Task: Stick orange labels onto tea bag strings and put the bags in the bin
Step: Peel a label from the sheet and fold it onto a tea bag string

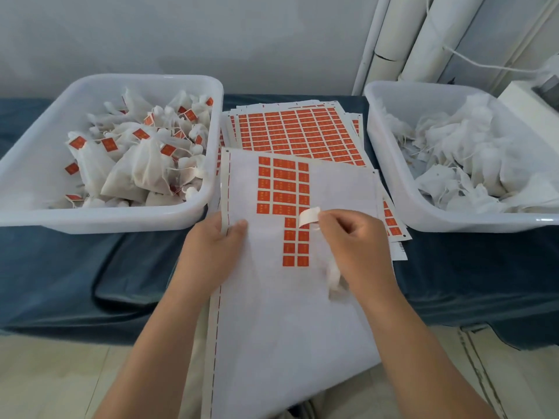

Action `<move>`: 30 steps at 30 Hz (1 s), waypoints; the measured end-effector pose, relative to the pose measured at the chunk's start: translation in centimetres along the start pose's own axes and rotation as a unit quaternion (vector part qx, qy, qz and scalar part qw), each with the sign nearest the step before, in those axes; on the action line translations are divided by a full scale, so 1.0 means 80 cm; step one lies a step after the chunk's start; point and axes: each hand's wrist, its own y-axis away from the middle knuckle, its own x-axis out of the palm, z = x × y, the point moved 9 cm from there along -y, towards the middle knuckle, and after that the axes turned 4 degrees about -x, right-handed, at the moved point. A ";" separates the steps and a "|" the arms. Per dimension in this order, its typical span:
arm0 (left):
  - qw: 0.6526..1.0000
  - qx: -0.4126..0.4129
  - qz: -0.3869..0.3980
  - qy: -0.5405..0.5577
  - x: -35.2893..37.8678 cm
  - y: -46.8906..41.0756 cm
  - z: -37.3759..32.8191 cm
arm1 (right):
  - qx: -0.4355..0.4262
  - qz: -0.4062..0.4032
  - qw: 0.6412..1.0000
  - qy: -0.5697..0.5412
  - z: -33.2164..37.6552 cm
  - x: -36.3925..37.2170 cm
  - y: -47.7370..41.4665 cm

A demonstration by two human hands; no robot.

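right hand (354, 237): thumb and forefinger pinch the peeled label (309, 217); grip closed on it.
peeled label: curled, pale back facing up, at 10 o'clock of the right hand, lifted off the label sheet (272, 313); long axis runs roughly 8 to 2 o'clock.
tea bag (334, 278): white bundle tucked under the right palm, at 7 o'clock of the pinch; string too blurred to find.
left hand (211, 252): grips the sheet's left edge, thumb on top.
key relation: label and bag are in the same hand, near but apart; judged next, the string must reach the sticky side.
left bin (106, 220): labelled bags inside, 10 o'clock of both hands, left hand nearer.
right bin (453, 220): unlabelled bags, 2 o'clock.
spare sheets (296, 131): stacked at 12 o'clock.
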 end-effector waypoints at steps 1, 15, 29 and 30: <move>0.999 0.008 -0.018 -0.034 0.002 -0.007 0.000 | 0.014 -0.014 1.000 -0.019 -0.002 -0.005 0.001; 0.961 -0.083 0.161 0.210 0.100 0.042 -0.036 | 0.082 0.009 0.988 -0.127 -0.004 0.005 0.022; 0.943 -0.035 0.016 0.330 0.061 0.050 -0.030 | 0.059 0.130 0.970 -0.195 0.005 0.009 0.029; 0.948 -0.030 0.015 0.316 0.063 0.051 -0.029 | 0.049 0.126 0.972 -0.193 0.011 0.006 0.028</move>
